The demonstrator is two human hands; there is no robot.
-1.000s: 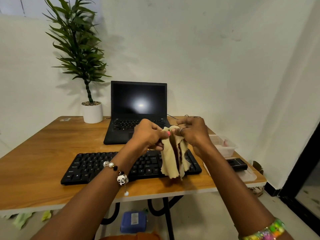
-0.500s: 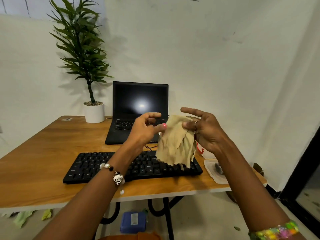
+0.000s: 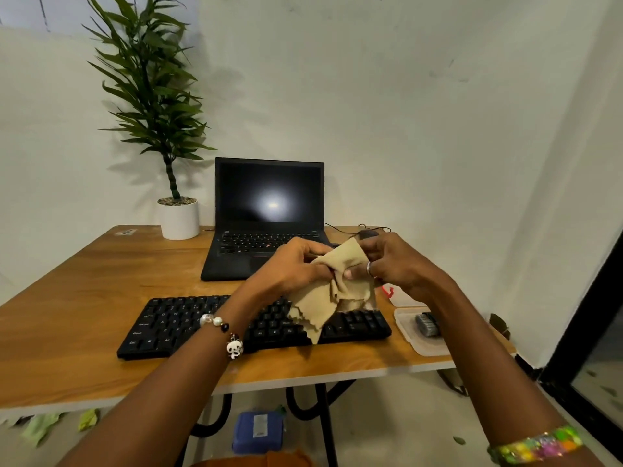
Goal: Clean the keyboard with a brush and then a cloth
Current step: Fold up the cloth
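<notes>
The tan cloth (image 3: pixel 332 291) is held at the centre of the frame, bunched at its top edge and hanging with its ragged lower edge over the right half of the black keyboard (image 3: pixel 188 326), whose long axis runs left to right across the table (image 3: pixel 67 298). It is pinched from the left by the left hand (image 3: pixel 296 264) and from the right by the right hand (image 3: pixel 394 261), both fingers closed on it. Below both hands the keyboard is found, so a downward move is judged to come next

Matt tan cloth (image 3: pixel 332 299), frayed edges; black plastic keyboard (image 3: pixel 188 326); smooth wood-grain table (image 3: pixel 84 284).
</notes>
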